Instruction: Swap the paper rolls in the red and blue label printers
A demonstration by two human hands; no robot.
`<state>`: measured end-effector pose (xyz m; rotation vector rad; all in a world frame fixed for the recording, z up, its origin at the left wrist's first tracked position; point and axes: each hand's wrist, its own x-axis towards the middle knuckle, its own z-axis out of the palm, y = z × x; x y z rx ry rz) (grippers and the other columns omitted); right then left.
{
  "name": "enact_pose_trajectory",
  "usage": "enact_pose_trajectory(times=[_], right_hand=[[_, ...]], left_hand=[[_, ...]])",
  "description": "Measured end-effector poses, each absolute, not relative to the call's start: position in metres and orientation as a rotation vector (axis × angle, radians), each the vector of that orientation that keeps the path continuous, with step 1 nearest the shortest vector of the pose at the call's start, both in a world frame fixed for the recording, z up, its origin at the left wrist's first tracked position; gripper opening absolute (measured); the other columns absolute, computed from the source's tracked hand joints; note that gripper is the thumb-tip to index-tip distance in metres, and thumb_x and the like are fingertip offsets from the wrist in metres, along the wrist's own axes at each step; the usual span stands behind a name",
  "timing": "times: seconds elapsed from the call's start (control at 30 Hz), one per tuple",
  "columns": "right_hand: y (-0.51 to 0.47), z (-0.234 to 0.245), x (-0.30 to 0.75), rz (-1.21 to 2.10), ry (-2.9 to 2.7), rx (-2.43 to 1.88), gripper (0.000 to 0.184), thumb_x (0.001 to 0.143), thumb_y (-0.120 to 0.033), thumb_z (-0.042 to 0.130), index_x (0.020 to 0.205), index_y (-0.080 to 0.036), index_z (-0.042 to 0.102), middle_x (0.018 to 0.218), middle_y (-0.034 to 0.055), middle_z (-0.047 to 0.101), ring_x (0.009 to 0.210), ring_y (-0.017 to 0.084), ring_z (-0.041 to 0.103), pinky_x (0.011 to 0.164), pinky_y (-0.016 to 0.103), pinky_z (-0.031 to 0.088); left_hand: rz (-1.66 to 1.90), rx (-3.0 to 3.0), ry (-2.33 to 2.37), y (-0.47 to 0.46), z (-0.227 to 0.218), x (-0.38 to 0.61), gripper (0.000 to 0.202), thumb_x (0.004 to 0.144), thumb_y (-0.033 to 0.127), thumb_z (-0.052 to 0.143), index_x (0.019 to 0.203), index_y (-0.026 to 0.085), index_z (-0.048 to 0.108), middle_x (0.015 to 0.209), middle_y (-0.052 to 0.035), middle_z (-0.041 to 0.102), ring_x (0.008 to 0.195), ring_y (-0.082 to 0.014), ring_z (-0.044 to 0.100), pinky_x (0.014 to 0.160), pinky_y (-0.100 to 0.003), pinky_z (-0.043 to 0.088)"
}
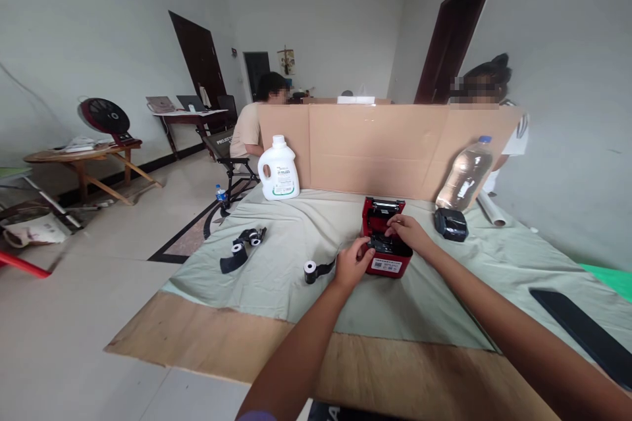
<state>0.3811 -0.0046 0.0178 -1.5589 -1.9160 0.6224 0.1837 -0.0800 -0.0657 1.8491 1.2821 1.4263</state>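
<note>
Things on the table
A printer [386,237] sat mid-cloth [296,237], before a cardboard wall [375,148]. A roll [310,271] lay just left of it, more rolls [244,247] farther left, a jug [279,169] behind them. A bottle [465,174] leaned on the wall at the right.

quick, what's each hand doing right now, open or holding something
Left hand: curled on the left side of the red printer, gripping it.
Right hand: fingers in the printer's open top; grip cannot be told.
</note>
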Motion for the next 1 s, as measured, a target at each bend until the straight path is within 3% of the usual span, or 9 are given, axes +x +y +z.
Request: enact_pose_trajectory(times=[0.2, 0.43, 0.6, 0.7, 0.87, 1.0], right_hand=[[0.014, 0.042, 0.371, 0.296, -2.639, -1.547, 0.033, 0.082, -0.013, 0.051, 0.102, -0.021, 0.077, 0.106, 0.0058, 0.078, 0.101, 0.022, 0.069, 0.09, 0.028, 0.048], [0.029, 0.04, 0.343, 0.315, -2.796, -1.901, 0.028, 0.066, -0.009, 0.068, 0.093, -0.014, 0.077, 0.089, 0.0116, 0.077, 0.084, 0.027, 0.072, 0.066, 0.027, 0.048], [0.016, 0.044, 0.347, 0.193, -2.674, -1.907, 0.032, 0.074, -0.01, 0.064, 0.104, -0.011, 0.072, 0.106, 0.0162, 0.074, 0.096, 0.028, 0.07, 0.073, 0.029, 0.049], [0.001, 0.06, 0.354, 0.213, -2.593, -1.738, 0.035, 0.078, -0.013, 0.059, 0.112, -0.014, 0.069, 0.109, 0.0126, 0.074, 0.095, 0.023, 0.068, 0.077, 0.028, 0.049], [-0.011, 0.097, 0.313, 0.537, -2.289, -1.278, 0.03, 0.078, -0.025, 0.058, 0.105, -0.018, 0.071, 0.086, 0.0034, 0.074, 0.075, 0.019, 0.067, 0.066, 0.026, 0.05], [-0.001, 0.102, 0.212, 0.537, -2.376, -1.129, 0.024, 0.077, -0.023, 0.06, 0.097, -0.017, 0.071, 0.09, 0.003, 0.075, 0.084, 0.018, 0.068, 0.073, 0.024, 0.05]], left_hand=[[1.397, 1.861, 1.317, -0.08, -0.064, 0.183, 0.04, 0.094, 0.044, 0.054, 0.123, 0.021, 0.069, 0.071, 0.0003, 0.06, 0.066, -0.0148, 0.055, 0.067, -0.025, 0.045], [1.4, 1.853, 1.309, -0.08, -0.064, 0.184, 0.039, 0.094, 0.044, 0.055, 0.123, 0.022, 0.069, 0.07, 0.0014, 0.06, 0.065, -0.0141, 0.054, 0.065, -0.024, 0.044], [1.418, 1.851, 1.299, -0.081, -0.063, 0.185, 0.039, 0.093, 0.044, 0.056, 0.123, 0.023, 0.069, 0.071, 0.0011, 0.062, 0.064, -0.0142, 0.055, 0.064, -0.025, 0.043], [1.412, 1.85, 1.299, -0.081, -0.062, 0.185, 0.04, 0.093, 0.046, 0.056, 0.123, 0.023, 0.069, 0.075, -0.0004, 0.066, 0.066, -0.0151, 0.058, 0.065, -0.025, 0.045], [1.402, 1.859, 1.297, -0.081, -0.062, 0.185, 0.041, 0.093, 0.047, 0.057, 0.123, 0.022, 0.069, 0.074, -0.001, 0.068, 0.066, -0.0158, 0.06, 0.067, -0.026, 0.048], [1.36, 1.832, 1.299, -0.081, -0.058, 0.185, 0.038, 0.09, 0.043, 0.06, 0.123, 0.024, 0.069, 0.08, -0.001, 0.071, 0.072, -0.0165, 0.064, 0.073, -0.027, 0.051]])
